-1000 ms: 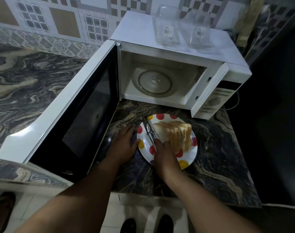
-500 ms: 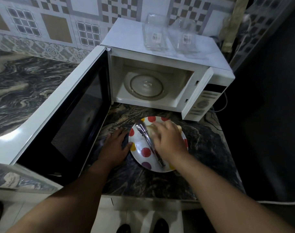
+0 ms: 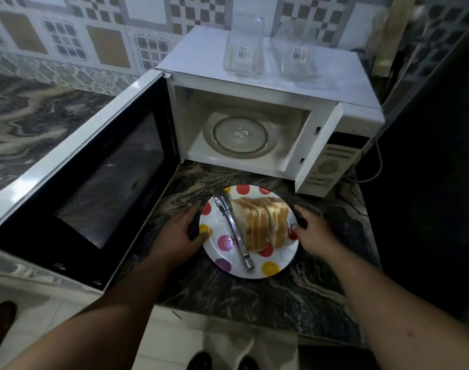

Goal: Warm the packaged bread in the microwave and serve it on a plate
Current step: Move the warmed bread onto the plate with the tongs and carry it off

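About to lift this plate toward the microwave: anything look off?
Yes: metal tongs lie loose on the plate beside the bread. They look out of place if the plate goes into the open microwave. Nothing is spilled.

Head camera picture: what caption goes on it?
Both hands grip a dotted plate of bread and tongs.

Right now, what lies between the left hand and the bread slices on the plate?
In the head view, metal tongs lie on the plate between the left hand and the bread slices.
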